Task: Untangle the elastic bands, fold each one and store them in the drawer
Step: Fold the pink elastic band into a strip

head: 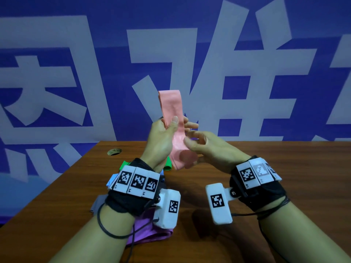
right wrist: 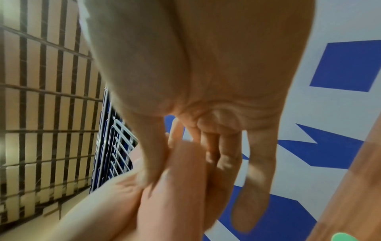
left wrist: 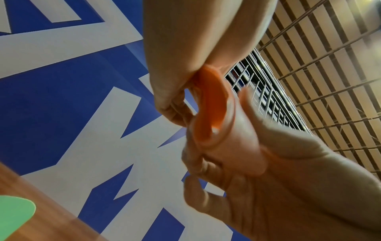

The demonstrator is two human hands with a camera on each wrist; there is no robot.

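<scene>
A brown table and a big blue wall

A brown wooden table (head: 266,177) is seen from above, with a small round hole (head: 114,151) near its far left corner. Behind it a blue wall (head: 171,19) is covered with very big white letters (head: 45,76). High up, a ceiling of pale slats (left wrist: 329,65) with thin metal bars is seen from the wrist views.

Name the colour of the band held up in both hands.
Pale pink band; clearest in the head view.

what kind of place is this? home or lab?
Probably a staged recording space, not a home: a blue banner with huge white characters behind a wooden desk, a slatted grid ceiling, and marker-tagged wrist rigs on both hands.
</scene>
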